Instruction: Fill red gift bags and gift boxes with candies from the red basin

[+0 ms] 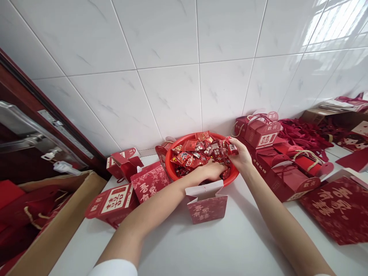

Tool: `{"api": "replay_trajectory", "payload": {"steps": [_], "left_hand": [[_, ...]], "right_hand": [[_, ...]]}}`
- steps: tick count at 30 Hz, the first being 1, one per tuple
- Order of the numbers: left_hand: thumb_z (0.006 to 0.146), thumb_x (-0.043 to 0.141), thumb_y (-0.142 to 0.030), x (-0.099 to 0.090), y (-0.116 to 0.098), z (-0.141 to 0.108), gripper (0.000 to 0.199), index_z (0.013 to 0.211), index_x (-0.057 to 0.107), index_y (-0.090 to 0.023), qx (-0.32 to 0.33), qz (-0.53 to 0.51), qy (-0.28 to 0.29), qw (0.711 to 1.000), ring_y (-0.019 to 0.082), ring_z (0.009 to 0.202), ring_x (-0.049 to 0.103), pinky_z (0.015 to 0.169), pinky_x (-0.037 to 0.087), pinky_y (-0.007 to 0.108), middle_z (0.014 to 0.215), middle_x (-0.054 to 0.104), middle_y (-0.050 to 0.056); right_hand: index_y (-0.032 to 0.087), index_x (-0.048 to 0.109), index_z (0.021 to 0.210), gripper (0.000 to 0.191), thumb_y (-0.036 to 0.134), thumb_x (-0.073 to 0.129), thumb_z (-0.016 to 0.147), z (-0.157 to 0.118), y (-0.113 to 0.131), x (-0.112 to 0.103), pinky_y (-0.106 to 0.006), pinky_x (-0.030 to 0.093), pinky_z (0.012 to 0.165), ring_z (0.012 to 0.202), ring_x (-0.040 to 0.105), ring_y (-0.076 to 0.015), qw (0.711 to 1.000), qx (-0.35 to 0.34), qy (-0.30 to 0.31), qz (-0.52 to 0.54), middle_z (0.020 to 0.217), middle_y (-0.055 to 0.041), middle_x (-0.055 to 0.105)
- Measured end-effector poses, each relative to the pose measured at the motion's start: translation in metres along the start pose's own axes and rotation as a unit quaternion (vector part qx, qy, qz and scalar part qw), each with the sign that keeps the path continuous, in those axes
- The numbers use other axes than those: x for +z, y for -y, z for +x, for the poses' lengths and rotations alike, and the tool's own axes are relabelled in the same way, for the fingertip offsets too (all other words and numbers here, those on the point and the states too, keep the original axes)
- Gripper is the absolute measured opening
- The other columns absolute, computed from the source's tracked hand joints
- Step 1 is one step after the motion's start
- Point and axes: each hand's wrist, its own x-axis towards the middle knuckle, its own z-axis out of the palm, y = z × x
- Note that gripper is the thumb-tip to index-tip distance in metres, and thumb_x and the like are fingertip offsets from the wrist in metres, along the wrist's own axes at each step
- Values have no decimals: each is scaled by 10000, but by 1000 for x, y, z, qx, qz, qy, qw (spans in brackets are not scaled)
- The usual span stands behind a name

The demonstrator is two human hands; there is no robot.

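A round red plastic basket [172, 171] is heaped with small wrapped snack packets [191, 145], mostly red. My left hand [214, 171] reaches into the heap at the basket's near side. Its fingertips are hidden among the packets, so I cannot tell whether it grips one. At the right rim, my right hand [243, 155] is closed on a red snack packet [231, 147], pinched between thumb and fingers. In front of the basket, a red paper gift bag [208, 210] with pale lettering stands upright with its top open, close below my left hand.
Red gift boxes [115, 203] and another red bag [151, 182] stand to the left. More boxes [287, 176], a bag lying flat [339, 207] and dark red ribbons [299, 134] crowd the right. A cardboard carton [66, 218] sits at lower left, and a tiled wall [172, 96] rises behind.
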Motion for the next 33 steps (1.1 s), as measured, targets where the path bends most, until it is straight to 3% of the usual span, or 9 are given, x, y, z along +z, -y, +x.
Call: {"api": "replay_trajectory", "payload": {"steps": [7,11,15,20,23,27,29,33], "left_hand": [[660,607,-97,-3,1,4,127,693,529,-193,-23,-8,5,1000,233,780,596,751,468,341,784,647,33],[679,611,-169,-14,6,0,65,683,549,-187,-29,-174,-34,984,195,680,606,651,458,291,696,645,7],[668,576,-146,-25,13,-14,33,669,594,-174,-73,-370,-88,922,165,648,621,661,478,273,633,658,-8],[640,642,-183,-29,16,-33,19,633,645,-165,-92,-493,-163,849,132,692,584,755,480,265,660,640,-24],[637,655,-182,-30,16,-42,62,629,594,-173,-123,-604,-182,766,130,690,591,780,511,289,661,616,-26],[690,638,-188,-32,15,-51,61,679,579,-178,-145,-725,-167,652,136,655,608,775,557,319,642,616,-14],[745,663,-220,-32,14,-55,60,770,638,-171,-145,-743,-168,631,135,666,623,753,566,305,692,658,3],[769,778,-240,-29,13,-59,163,886,699,-158,-151,-722,-209,642,144,742,671,730,561,272,819,722,31]], "right_hand": [[243,704,697,243,242,876,525,-1,-1,2,-235,497,533,648,599,-119,1000,-4,7,28,726,61,697],[247,697,704,254,244,876,524,1,-2,2,-235,496,538,662,606,-121,999,-19,1,28,730,68,697],[241,700,697,226,245,858,537,1,-3,2,-234,492,538,659,602,-121,999,-20,-2,40,726,62,697],[251,695,700,209,229,839,550,2,-2,1,-249,493,524,655,603,-130,999,-10,-4,32,724,61,693],[254,688,714,231,230,846,547,0,0,1,-251,489,520,674,608,-140,1000,-1,2,13,718,61,684],[250,682,707,251,248,861,531,-4,2,3,-248,482,511,664,593,-135,1000,15,16,-5,693,66,664],[246,679,690,243,251,859,528,-6,2,5,-245,467,494,643,578,-133,999,21,28,-15,682,62,658],[237,689,693,225,253,853,541,-9,3,6,-245,432,477,613,556,-127,997,33,48,-42,675,57,651]]}}
